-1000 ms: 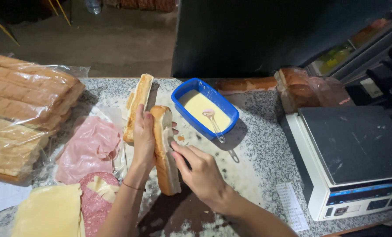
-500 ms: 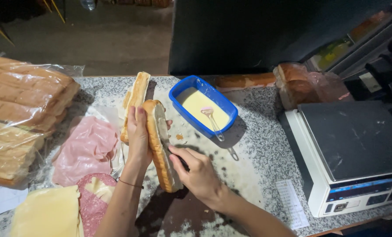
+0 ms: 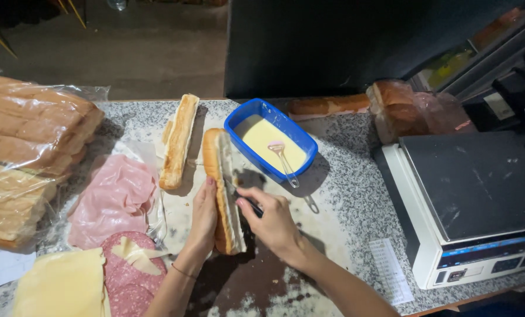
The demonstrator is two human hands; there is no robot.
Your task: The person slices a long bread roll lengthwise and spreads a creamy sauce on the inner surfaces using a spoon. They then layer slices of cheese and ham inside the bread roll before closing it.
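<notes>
On the speckled grey stone tabletop (image 3: 356,194), the left hand (image 3: 202,218) clasps the crust side of a long golden bread half (image 3: 222,188) stood on its edge, apparently to steady it and turn its cut face toward the right hand (image 3: 272,220), which is closed on a dark-handled knife (image 3: 246,202) laid against that face. A blue rectangular plastic tub of pale yellow spread (image 3: 271,138) sits just beyond to the right, within easy reach, with a second bread half (image 3: 178,141) to the far left. Pink sliced ham (image 3: 115,199) lies close on the left and a white weighing scale (image 3: 468,205) hems in the right, leaving bare room mostly near the front edge.

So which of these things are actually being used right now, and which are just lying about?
In use:
left hand
right hand
long split bread roll
dark-handled knife
blue plastic tub of yellow spread

Lying about:
white weighing scale
bagged bread loaves
pale yellow cheese slices
</notes>
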